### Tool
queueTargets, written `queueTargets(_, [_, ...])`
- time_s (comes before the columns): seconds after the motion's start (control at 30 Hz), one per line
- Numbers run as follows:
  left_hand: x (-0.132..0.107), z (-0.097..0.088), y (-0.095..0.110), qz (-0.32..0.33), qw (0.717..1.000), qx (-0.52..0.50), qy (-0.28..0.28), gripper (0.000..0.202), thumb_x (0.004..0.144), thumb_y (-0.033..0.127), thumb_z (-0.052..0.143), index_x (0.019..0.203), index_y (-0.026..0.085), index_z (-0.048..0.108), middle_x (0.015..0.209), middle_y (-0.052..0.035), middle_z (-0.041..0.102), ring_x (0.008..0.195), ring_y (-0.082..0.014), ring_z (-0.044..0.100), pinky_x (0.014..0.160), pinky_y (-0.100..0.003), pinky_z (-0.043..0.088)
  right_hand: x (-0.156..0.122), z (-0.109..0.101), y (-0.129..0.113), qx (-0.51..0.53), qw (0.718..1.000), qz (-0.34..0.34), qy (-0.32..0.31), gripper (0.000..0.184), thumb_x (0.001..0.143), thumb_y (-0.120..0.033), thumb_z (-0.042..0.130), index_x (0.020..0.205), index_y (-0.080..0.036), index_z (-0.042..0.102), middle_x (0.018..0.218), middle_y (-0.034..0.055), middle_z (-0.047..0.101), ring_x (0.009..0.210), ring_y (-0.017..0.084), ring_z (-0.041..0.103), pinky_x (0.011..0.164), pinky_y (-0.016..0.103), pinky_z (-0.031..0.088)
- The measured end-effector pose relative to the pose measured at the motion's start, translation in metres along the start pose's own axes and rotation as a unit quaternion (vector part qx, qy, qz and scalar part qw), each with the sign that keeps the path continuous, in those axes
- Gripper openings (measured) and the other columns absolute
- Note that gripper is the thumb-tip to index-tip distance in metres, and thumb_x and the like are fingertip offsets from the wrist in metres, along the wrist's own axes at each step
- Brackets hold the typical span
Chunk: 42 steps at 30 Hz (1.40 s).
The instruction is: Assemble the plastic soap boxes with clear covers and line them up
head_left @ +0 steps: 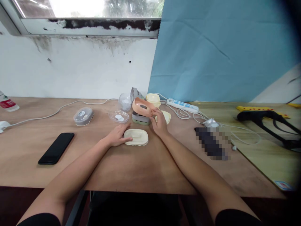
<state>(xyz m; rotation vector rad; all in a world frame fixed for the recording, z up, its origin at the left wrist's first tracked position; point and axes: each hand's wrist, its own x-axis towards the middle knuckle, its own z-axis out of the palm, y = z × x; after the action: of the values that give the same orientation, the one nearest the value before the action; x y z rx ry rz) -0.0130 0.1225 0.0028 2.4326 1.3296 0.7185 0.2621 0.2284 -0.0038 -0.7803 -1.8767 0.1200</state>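
A cream, shallow rectangular dish with rounded corners (139,137) lies on the table in front of me. My left hand (118,135) is at its left end, thumb stretched over the rim and fingers spread along the far side. Farther up, my right hand (160,123) pinches the right end of a peach-coloured oval holder (140,106) with a slot in it. This holder is tilted above a grey and green oval piece (141,118), partly hiding it. A cream lid-like piece (167,116) lies behind my right hand.
Clear plastic cups (124,102) and a clear lid (119,116) with white discs stand left of the holder. A grey oval case (83,116), a phone (56,148) and a bottle (8,102) are leftward. Cream containers (153,99), a power strip (182,105) and cables lie behind.
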Motion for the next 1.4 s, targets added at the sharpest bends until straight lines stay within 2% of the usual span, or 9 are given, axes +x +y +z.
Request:
queueTargets(0.2, [-0.001,0.004,-0.012,0.021,0.988,-0.011,0.155,0.097,0.089,0.051,0.067,0.160,0.019,0.010,0.142,-0.0224,0.053,0.123,-0.0325,0.060,0.102,-0.051,0.049,-0.013,0.002,-0.027,0.080,0.994,-0.060,0.049,0.032,0.100,-0.056,0.035,0.107,-0.027,0.044,0.118,0.0141,0.064,0.127,0.033,0.058,0.103,0.058,0.047])
queueTargets(0.37, [-0.001,0.004,-0.013,0.069,0.966,0.026,0.246,0.099,0.090,0.044,0.069,0.160,0.026,0.001,0.143,-0.0203,0.052,0.113,-0.0276,0.064,0.096,-0.047,0.054,-0.029,0.008,-0.049,0.145,0.985,0.024,0.094,0.040,0.098,-0.064,0.033,0.103,-0.026,0.046,0.100,0.0098,0.064,0.089,0.028,0.068,0.079,0.047,0.055])
queueTargets(0.57, [0.000,0.003,-0.012,0.096,0.941,0.107,0.308,0.112,0.086,0.051,0.072,0.159,0.026,-0.009,0.153,-0.0255,0.037,0.139,-0.0373,0.046,0.105,-0.054,0.049,-0.041,0.002,-0.069,0.170,0.981,-0.045,-0.082,0.038,0.098,-0.063,0.038,0.098,-0.028,0.054,0.080,0.0027,0.065,0.075,0.025,0.067,0.075,0.045,0.056])
queueTargets(0.7, [-0.002,0.000,-0.011,0.111,0.923,0.166,0.330,0.121,0.087,0.054,0.069,0.154,0.026,-0.028,0.156,-0.0294,0.032,0.142,-0.0380,0.044,0.102,-0.053,0.052,-0.044,0.003,-0.078,0.180,0.981,-0.009,-0.067,0.036,0.100,-0.059,0.038,0.105,-0.028,0.054,0.075,0.0004,0.063,0.062,0.021,0.062,0.059,0.037,0.052])
queueTargets(0.9, [-0.004,-0.007,0.001,0.173,0.926,0.165,0.293,0.099,0.088,0.044,0.070,0.160,0.018,0.008,0.149,-0.0251,0.047,0.136,-0.0353,0.052,0.107,-0.049,0.051,-0.031,0.008,-0.075,0.196,0.976,0.089,0.013,0.045,0.099,-0.062,0.039,0.114,-0.024,0.057,0.082,0.0028,0.065,0.071,0.022,0.063,0.066,0.037,0.052])
queueTargets(1.0, [-0.003,-0.008,0.007,0.185,0.923,0.170,0.290,0.100,0.086,0.047,0.072,0.161,0.018,0.012,0.150,-0.0249,0.047,0.137,-0.0363,0.051,0.106,-0.048,0.053,-0.023,0.010,-0.069,0.216,0.964,0.151,0.039,0.046,0.100,-0.060,0.040,0.115,-0.023,0.061,0.082,0.0028,0.065,0.073,0.021,0.063,0.072,0.038,0.053])
queueTargets(1.1, [-0.003,-0.007,0.009,0.171,0.931,0.160,0.278,0.102,0.083,0.051,0.073,0.160,0.016,0.016,0.143,-0.0243,0.054,0.130,-0.0352,0.058,0.101,-0.046,0.055,-0.018,0.011,-0.062,0.233,0.957,0.170,0.033,0.053,0.098,-0.065,0.039,0.108,-0.022,0.067,0.101,0.0080,0.071,0.095,0.025,0.067,0.087,0.043,0.054])
queueTargets(1.27, [-0.003,-0.005,0.005,0.087,0.946,0.127,0.285,0.091,0.073,0.067,0.074,0.144,0.016,0.048,0.124,-0.0189,0.068,0.109,-0.0343,0.069,0.094,-0.045,0.056,-0.014,0.007,-0.045,0.208,0.973,0.067,-0.078,0.073,0.091,-0.078,0.037,0.126,-0.020,0.065,0.127,0.0151,0.067,0.120,0.033,0.061,0.106,0.051,0.046])
queueTargets(1.4, [-0.004,-0.005,0.003,0.017,0.956,0.114,0.268,0.085,0.072,0.075,0.070,0.131,0.015,0.059,0.114,-0.0160,0.073,0.098,-0.0320,0.071,0.089,-0.044,0.055,-0.012,0.000,-0.030,0.164,0.963,0.021,-0.214,0.104,0.076,-0.084,0.057,0.153,-0.016,0.040,0.147,0.0210,0.053,0.132,0.040,0.054,0.110,0.055,0.043])
